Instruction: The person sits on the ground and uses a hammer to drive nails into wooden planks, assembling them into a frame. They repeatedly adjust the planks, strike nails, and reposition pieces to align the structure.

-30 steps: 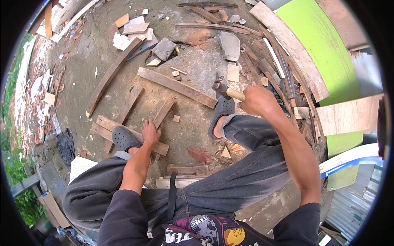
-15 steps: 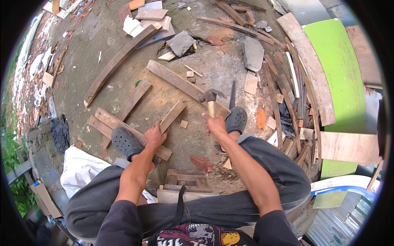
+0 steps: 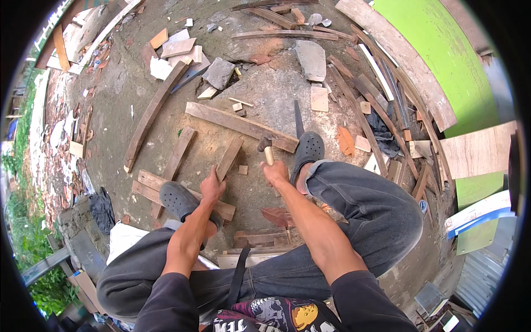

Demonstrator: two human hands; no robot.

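Observation:
My left hand (image 3: 212, 185) is closed around the lower end of a short wooden block (image 3: 230, 157), which slants up and away from me. Beneath that hand, two planks (image 3: 221, 210) lie partly under my left shoe. In my right hand (image 3: 276, 174) is a claw hammer (image 3: 269, 155), gripped by its pale wooden handle. Its dark head is in front of the near end of a long plank (image 3: 243, 125); whether they touch I cannot tell. Between my hands lies a small wooden square (image 3: 243, 170).
A dark tapered strip (image 3: 299, 119) sticks out beyond my right shoe (image 3: 310, 149). Stone slabs (image 3: 311, 60) and loose boards (image 3: 152, 119) lie farther off. Long timbers (image 3: 359, 119) and a green panel (image 3: 437, 61) line the right side. A reddish dry leaf (image 3: 276, 216) lies near my legs.
The whole view has shifted a little. My right hand and the hammer have come lower and closer to me, with the hammer head turned. My left hand keeps its hold on the block.

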